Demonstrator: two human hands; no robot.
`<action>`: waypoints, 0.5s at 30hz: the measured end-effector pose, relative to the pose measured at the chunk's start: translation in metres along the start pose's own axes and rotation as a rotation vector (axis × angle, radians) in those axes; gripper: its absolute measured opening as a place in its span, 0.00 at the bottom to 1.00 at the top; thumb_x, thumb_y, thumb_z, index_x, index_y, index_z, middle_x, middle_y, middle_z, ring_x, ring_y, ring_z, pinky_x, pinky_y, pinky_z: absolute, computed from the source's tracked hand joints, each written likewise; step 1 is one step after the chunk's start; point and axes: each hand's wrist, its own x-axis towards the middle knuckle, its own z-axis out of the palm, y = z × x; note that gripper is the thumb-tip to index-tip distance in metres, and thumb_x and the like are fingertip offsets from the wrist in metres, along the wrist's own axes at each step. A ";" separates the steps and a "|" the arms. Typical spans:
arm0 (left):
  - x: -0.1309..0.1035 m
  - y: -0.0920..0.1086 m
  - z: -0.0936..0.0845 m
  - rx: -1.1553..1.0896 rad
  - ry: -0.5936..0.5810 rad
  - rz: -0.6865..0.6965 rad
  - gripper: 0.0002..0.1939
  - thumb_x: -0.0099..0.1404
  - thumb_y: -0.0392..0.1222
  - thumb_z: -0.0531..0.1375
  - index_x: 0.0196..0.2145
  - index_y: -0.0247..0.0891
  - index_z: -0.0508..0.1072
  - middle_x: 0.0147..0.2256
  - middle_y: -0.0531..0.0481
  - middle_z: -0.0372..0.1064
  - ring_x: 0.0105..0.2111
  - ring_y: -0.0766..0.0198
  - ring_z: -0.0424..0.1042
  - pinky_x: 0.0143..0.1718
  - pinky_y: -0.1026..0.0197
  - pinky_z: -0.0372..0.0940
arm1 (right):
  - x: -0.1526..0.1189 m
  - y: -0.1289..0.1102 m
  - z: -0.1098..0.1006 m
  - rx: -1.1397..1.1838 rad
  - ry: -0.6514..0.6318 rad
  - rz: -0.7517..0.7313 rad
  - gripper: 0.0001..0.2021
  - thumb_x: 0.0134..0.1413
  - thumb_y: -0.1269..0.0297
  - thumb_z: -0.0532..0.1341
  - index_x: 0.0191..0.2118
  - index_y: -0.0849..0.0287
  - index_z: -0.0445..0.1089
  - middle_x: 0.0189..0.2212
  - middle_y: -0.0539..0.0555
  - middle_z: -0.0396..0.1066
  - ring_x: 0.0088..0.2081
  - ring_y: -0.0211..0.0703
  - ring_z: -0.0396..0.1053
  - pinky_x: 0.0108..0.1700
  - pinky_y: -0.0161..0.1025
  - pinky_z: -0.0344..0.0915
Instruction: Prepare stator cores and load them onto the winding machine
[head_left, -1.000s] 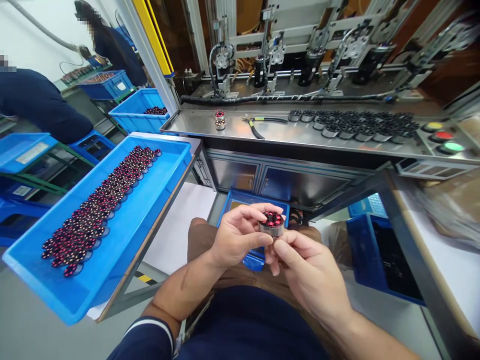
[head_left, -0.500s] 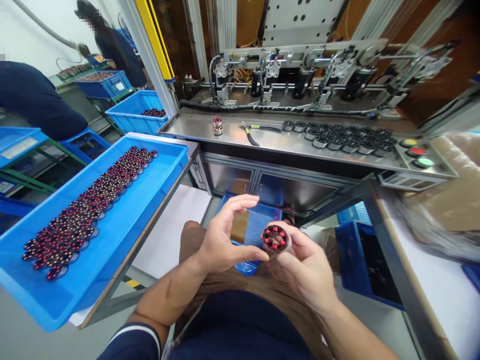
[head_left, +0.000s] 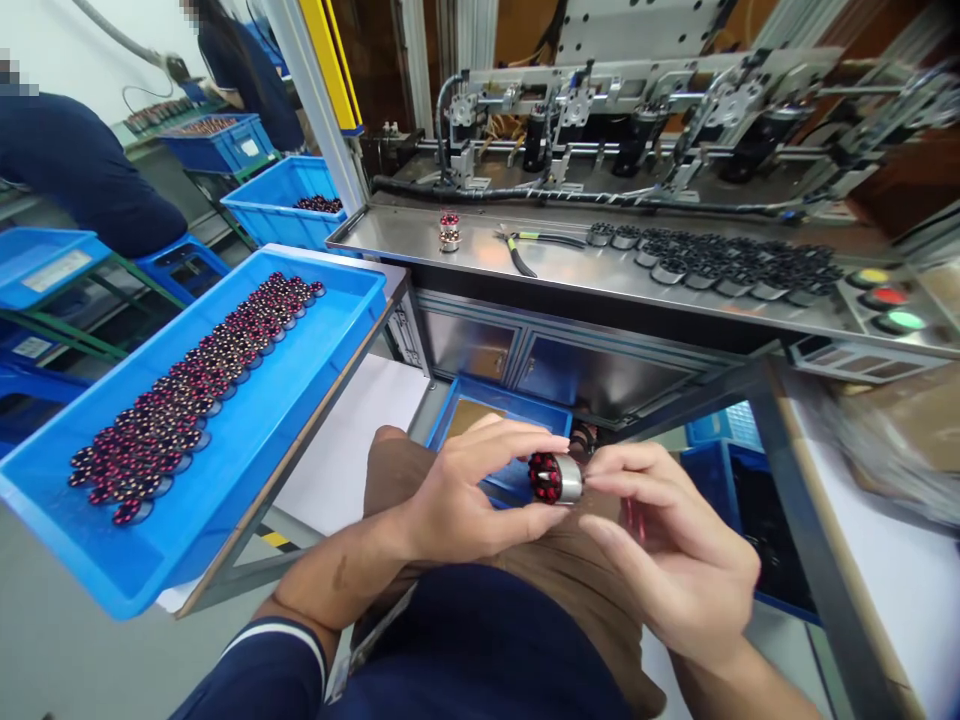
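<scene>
Between the thumb and fingers of my left hand (head_left: 480, 490) is a short metal cylinder (head_left: 568, 478) with red copper windings on its left face. It lies on its side above my lap. My right hand (head_left: 675, 540) is just to its right, fingertips by the cylinder's right end, thumb apart from it. Thin red wires (head_left: 636, 518) show between the right fingers; whether the fingers pinch them is unclear. Many similar wound parts (head_left: 202, 390) fill the middle of the blue tray (head_left: 315, 385) at the left. Two more (head_left: 449, 233) stand stacked on the metal ledge (head_left: 405, 235).
Pliers (head_left: 525, 250) lie on the ledge, left of many black-topped parts (head_left: 735, 262). Machine fixtures (head_left: 570, 110) stand behind them. Buttons (head_left: 900, 321) are at the right end. A blue bin (head_left: 442, 415) is below the ledge. Two people in dark shirts are at the far left.
The wound part has turned from facing up to lying sideways, and my left hand has closed on it. My right hand has shifted right and loosened from around it. The view has shifted slightly.
</scene>
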 end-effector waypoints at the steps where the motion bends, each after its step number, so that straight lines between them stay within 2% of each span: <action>1: -0.001 0.000 0.000 -0.016 -0.001 0.001 0.23 0.58 0.35 0.72 0.52 0.36 0.77 0.46 0.39 0.79 0.45 0.57 0.78 0.49 0.57 0.72 | 0.000 -0.001 0.000 0.000 0.014 0.011 0.13 0.58 0.79 0.65 0.45 0.56 0.74 0.39 0.53 0.70 0.42 0.42 0.70 0.44 0.40 0.68; 4: -0.005 -0.001 0.003 -0.197 -0.022 -0.107 0.23 0.59 0.34 0.71 0.53 0.37 0.77 0.49 0.39 0.77 0.47 0.56 0.78 0.47 0.59 0.74 | -0.001 -0.004 0.002 0.002 0.053 0.096 0.09 0.62 0.78 0.62 0.38 0.56 0.73 0.35 0.52 0.70 0.39 0.40 0.69 0.41 0.39 0.66; 6: -0.008 -0.003 0.006 -0.370 -0.038 -0.215 0.22 0.60 0.35 0.71 0.52 0.38 0.77 0.50 0.39 0.76 0.47 0.56 0.78 0.46 0.60 0.75 | -0.003 -0.006 0.004 0.009 0.066 0.155 0.07 0.64 0.76 0.62 0.37 0.56 0.72 0.34 0.52 0.69 0.38 0.40 0.68 0.39 0.37 0.65; 8: -0.009 -0.005 0.009 -0.474 -0.035 -0.262 0.22 0.58 0.34 0.72 0.51 0.38 0.78 0.50 0.39 0.75 0.48 0.56 0.78 0.45 0.60 0.76 | -0.005 -0.007 0.006 0.023 0.058 0.191 0.07 0.65 0.74 0.61 0.36 0.56 0.72 0.34 0.51 0.69 0.38 0.39 0.68 0.38 0.36 0.65; 10: -0.009 -0.006 0.009 -0.453 -0.019 -0.229 0.22 0.57 0.34 0.72 0.50 0.38 0.78 0.49 0.39 0.76 0.48 0.56 0.78 0.46 0.60 0.76 | -0.008 -0.007 0.006 0.034 0.049 0.213 0.07 0.66 0.73 0.61 0.35 0.56 0.71 0.34 0.51 0.68 0.38 0.39 0.68 0.38 0.36 0.65; 12: -0.007 -0.005 0.008 -0.340 -0.002 -0.138 0.21 0.58 0.33 0.72 0.49 0.37 0.78 0.48 0.38 0.77 0.48 0.55 0.78 0.47 0.58 0.76 | -0.011 -0.005 0.002 0.025 0.044 0.235 0.08 0.66 0.74 0.61 0.35 0.56 0.71 0.34 0.51 0.68 0.39 0.39 0.68 0.38 0.35 0.65; 15: -0.003 -0.004 0.004 -0.147 0.006 0.038 0.20 0.58 0.32 0.70 0.49 0.34 0.77 0.46 0.37 0.79 0.47 0.55 0.79 0.50 0.57 0.76 | -0.012 -0.002 -0.006 -0.033 0.039 0.188 0.07 0.64 0.75 0.61 0.42 0.56 0.72 0.39 0.54 0.70 0.43 0.42 0.70 0.42 0.38 0.68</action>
